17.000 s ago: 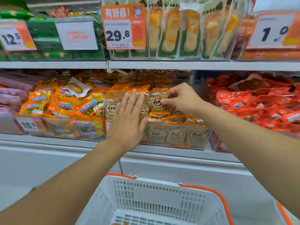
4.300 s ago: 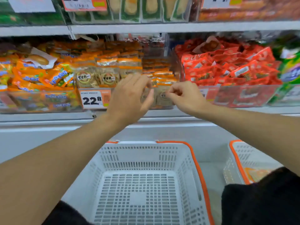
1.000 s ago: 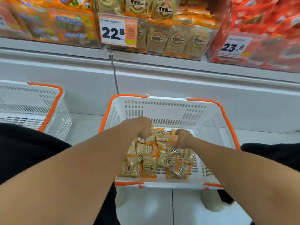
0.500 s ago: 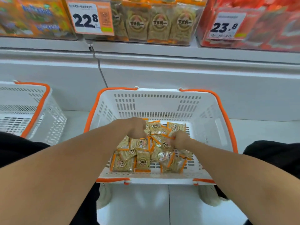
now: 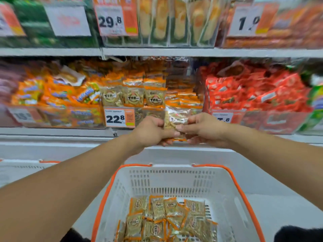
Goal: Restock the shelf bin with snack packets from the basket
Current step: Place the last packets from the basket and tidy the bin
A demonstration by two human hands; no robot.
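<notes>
Basket [image 5: 225, 186] – packets [image 5: 167, 217] inside; hands' grip – held packets [image 5: 176, 119].

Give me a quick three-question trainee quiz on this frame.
1. True or false: both hands grip the packets.
2. Which price tag fronts the bin behind the held packets? A) 29.8 B) 22.8 C) 12.5
3. Fill in: more packets lie in the ____ below.

Key: 1 true; 2 B; 3 basket.
</notes>
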